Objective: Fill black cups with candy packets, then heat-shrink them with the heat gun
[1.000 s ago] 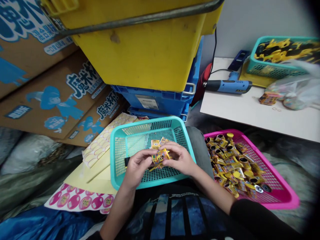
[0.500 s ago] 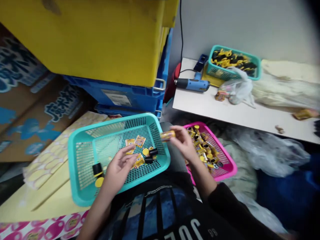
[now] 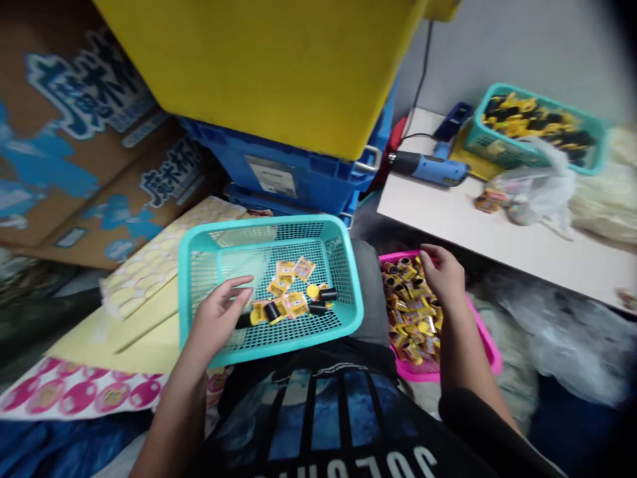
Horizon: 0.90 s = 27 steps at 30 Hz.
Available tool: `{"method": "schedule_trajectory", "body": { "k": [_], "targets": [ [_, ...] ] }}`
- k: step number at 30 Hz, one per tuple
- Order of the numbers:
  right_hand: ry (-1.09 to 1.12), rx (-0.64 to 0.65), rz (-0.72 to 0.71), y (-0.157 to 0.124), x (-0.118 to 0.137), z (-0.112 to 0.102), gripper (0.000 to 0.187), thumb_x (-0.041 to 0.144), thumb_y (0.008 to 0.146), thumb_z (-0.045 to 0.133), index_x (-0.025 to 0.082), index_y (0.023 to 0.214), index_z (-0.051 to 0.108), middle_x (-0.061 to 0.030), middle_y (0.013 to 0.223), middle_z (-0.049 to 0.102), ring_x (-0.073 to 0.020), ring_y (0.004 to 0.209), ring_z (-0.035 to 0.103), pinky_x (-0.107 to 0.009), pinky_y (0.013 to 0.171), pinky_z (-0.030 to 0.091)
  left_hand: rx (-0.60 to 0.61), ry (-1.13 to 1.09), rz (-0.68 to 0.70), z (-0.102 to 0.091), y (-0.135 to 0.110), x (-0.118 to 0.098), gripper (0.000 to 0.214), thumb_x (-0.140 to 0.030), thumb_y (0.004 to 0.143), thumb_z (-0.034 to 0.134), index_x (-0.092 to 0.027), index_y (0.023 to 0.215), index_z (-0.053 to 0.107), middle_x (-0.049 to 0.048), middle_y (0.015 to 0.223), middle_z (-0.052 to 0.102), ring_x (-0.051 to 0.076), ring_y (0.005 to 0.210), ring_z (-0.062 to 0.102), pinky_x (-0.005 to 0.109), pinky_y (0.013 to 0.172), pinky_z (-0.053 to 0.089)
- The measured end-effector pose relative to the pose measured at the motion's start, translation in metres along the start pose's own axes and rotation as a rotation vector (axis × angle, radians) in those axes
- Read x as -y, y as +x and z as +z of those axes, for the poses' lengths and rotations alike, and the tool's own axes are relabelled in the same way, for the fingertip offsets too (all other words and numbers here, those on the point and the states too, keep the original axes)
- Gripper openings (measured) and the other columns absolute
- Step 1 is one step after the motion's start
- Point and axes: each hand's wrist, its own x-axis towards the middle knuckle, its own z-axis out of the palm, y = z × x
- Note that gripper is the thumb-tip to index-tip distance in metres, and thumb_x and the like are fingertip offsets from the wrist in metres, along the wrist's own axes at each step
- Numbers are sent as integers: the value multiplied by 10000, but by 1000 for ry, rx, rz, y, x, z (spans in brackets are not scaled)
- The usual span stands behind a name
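My left hand (image 3: 216, 322) hovers over the left end of the turquoise basket (image 3: 269, 345), its fingers loosely apart with nothing seen in them. Inside the basket lie several small yellow printed labels (image 3: 294, 304) and a few black-and-yellow cylinders (image 3: 273, 312). Above the far edge of the pink basket (image 3: 490, 345) is my right hand (image 3: 442, 273), thumb and fingers apart, holding nothing I can see. Many small yellow wrapped cylinders (image 3: 411, 312) fill the pink basket.
Stacked blue crates (image 3: 298, 179) and a yellow bin (image 3: 259, 73) stand ahead. On the white table (image 3: 418, 212) at right are a blue heat gun (image 3: 430, 167), a plastic bag (image 3: 542, 186) and another turquoise basket (image 3: 507, 151) of parts. Cardboard boxes (image 3: 99, 179) stand at left.
My right hand has moved right and no longer holds the small yellow wrapped cylinder. The black-and-yellow pieces from the turquoise basket's left end now lie nearer the labels. The view has turned left.
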Motion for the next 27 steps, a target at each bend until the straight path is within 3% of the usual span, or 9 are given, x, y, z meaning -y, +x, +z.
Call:
{"method": "schedule_trajectory", "body": {
  "k": [2,5,7,9,13,16,21,23,27],
  "targets": [
    [147,50,-256,-10,51,24,334,377,871,488,160,1060,658,-111,1048,670,-242,969,611,-388,904,457,-73,86,26,-8,0,8,402,-489,805,557,-200,1069,651,90,1008,712,248,912,670,385,832,529],
    [254,424,-597,-39,130,68,273,359,908,483,196,1035,662,-83,1039,670,-212,954,611,-348,877,461,-160,214,74,-16,1,20,337,-423,830,531,-210,1055,662,87,1055,694,235,891,666,380,839,525],
    [145,673,-791,-57,170,96,224,311,912,494,208,1009,668,-75,1001,671,-218,964,597,-352,860,456,-173,259,108,-20,1,28,298,-383,833,519,-214,1024,673,85,1044,696,241,908,663,390,865,514],
    [-27,740,-852,-67,194,118,198,282,902,514,199,995,668,-90,966,659,-235,961,582,-362,848,447,-160,266,143,-22,-1,36,270,-361,831,515,-222,990,684,83,1031,702,251,949,654,402,898,498],
    [-239,577,-550,-61,193,136,296,301,852,586,107,1072,625,-189,1049,590,-300,995,551,-407,849,434,-67,259,188,-21,-5,47,251,-363,824,530,-237,962,698,83,1052,709,272,1027,633,425,944,468],
    [-261,565,-404,-51,175,138,347,248,784,663,78,1082,608,-212,1100,555,-304,979,559,-396,841,432,-10,266,174,-19,-6,48,257,-358,834,521,-247,983,698,81,1070,709,281,1041,632,440,933,470],
    [-202,607,-403,-41,161,145,59,156,811,594,133,844,637,-106,936,610,-195,859,578,-301,806,421,-22,251,177,-16,0,45,278,-369,854,500,-243,1011,692,92,1093,703,289,1047,631,447,926,467],
    [-156,616,-408,-38,163,145,58,151,814,575,138,769,609,-84,871,612,-179,837,572,-285,787,416,-41,221,186,-16,1,43,270,-366,856,499,-234,987,694,94,1072,709,283,1029,636,443,922,470],
    [22,733,-468,-45,181,131,78,237,848,557,161,859,539,-20,804,597,-129,733,555,-240,700,433,-104,5,151,-11,-1,32,232,-362,846,530,-219,930,693,79,992,717,234,918,662,386,834,520]
  ]
}}
